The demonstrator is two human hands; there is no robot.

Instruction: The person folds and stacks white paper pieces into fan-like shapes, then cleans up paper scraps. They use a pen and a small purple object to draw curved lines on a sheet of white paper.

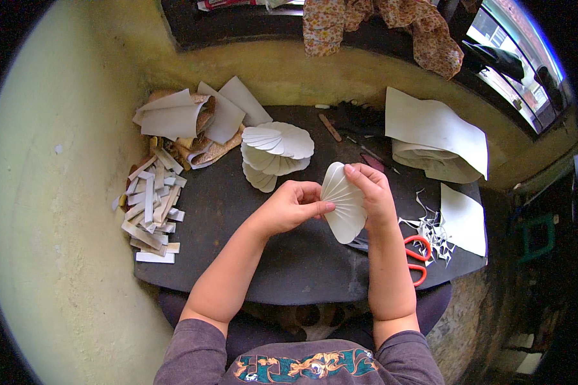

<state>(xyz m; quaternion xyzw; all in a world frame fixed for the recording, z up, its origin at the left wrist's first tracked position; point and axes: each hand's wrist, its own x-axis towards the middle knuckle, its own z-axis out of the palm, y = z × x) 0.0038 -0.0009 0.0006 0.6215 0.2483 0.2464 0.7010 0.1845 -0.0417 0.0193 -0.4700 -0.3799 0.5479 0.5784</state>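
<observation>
Seen through my remote view, a fan [347, 208] of layered white pieces is held above the middle of the table [289, 263], gripped in both hands. The left forearm [228, 276] slants inward over the table's near edge, its left hand [294, 208] bent at the knuckles, thumb pressed flat on the fan's face. The right forearm [392, 276] rises nearly upright, and I see the right hand [376, 196] pinching the fan's top, its remaining fingers partly hidden. Scissors [428, 246] lie toward the table's right side, strips [151, 205] along its left.
</observation>
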